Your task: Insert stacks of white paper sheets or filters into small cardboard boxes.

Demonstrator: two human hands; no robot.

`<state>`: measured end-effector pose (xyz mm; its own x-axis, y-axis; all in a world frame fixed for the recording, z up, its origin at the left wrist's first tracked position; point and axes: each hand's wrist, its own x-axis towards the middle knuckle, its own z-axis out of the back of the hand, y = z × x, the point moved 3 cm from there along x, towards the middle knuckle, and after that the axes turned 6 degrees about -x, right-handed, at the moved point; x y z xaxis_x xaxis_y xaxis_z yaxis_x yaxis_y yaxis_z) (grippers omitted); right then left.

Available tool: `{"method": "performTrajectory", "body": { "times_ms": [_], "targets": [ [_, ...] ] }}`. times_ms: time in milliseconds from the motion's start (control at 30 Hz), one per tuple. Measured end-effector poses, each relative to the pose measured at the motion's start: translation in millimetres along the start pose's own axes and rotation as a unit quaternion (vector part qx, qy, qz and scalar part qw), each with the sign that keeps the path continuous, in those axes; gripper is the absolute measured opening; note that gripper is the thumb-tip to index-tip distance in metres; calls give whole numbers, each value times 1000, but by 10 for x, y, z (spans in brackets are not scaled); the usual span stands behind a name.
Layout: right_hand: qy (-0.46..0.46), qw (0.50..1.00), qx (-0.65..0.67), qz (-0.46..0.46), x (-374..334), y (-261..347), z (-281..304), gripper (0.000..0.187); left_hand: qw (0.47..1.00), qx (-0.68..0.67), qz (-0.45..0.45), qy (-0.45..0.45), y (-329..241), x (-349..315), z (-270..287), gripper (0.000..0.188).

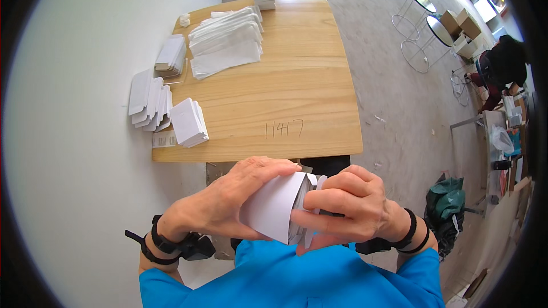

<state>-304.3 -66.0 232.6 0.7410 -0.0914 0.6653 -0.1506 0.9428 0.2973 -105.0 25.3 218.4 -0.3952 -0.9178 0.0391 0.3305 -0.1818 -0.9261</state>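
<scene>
Close to my body, off the table's near edge, is a small white cardboard box [273, 201] with its right end open and flaps sticking out. My left hand [237, 197] wraps round its left side, thumb along the top. At the open end, my right hand [348, 204] is closed with curled fingers, two of them reaching into the opening. Pale, thin layered edges [298, 210] show inside the box; their exact kind is hard to tell. The right fingertips are partly hidden by the box and flaps.
On the wooden table [302, 91] are white plastic sleeves [225, 40], a stack of white cards [189, 122], flat folded cartons [149, 100] and more white stacks [171, 55] along the wall. Round stools [422, 1] and a seated person [499, 68] are to the right.
</scene>
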Motion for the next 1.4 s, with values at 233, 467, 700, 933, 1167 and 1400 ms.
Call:
{"method": "performTrajectory", "body": {
  "times_ms": [233, 467, 700, 933, 1167, 1400],
  "targets": [
    [12, 999, 22, 29, -14, -26, -28, 41, 1000, 16, -11, 4, 5, 9, -10, 103],
    [56, 995, 81, 30, 39, -26, -7, 39, 999, 11, -32, 12, 21, 25, -9, 104],
    [41, 996, 78, 8, 80, -9, 31, 39, 999, 35, -27, 19, -36, 49, 47, 102],
    [-45, 999, 16, 0, 104, 22, 117, 27, 995, 99, -27, 11, -248, 113, 163, 100],
    [-52, 998, 14, -23, 97, 55, 92, 17, 981, 191, -26, -9, -347, 151, 215, 98],
    [-56, 998, 18, -19, 50, 35, 144, 19, 983, 183, -17, -3, -335, 182, 213, 99]
  ]
}}
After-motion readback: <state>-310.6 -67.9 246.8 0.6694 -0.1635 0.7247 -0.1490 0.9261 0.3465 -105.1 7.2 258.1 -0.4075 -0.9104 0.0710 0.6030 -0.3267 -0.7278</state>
